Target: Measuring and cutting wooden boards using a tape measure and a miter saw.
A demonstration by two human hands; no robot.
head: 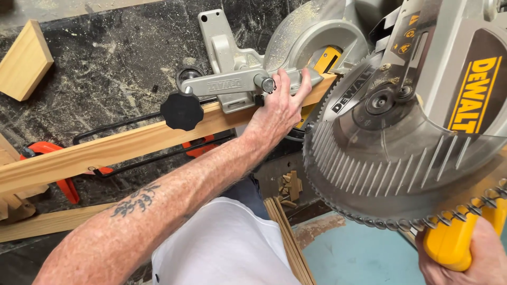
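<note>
Right hand (465,258) clamped on yellow saw handle (449,243), blade guard (385,158) raised, wood strip (127,142) long axis left-low to right-high, left hand (280,108) fingers spread, pressing strip against fence (248,84)

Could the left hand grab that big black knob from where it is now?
Probably yes. The left hand presses the long wood strip, and the black knob sits just beside it along the strip, with nothing between.

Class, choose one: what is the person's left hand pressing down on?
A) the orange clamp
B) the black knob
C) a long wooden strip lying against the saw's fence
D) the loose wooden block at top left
C: the left hand lies flat on the long wooden strip, holding it against the saw's fence, while the right hand grips the yellow handle.
</note>
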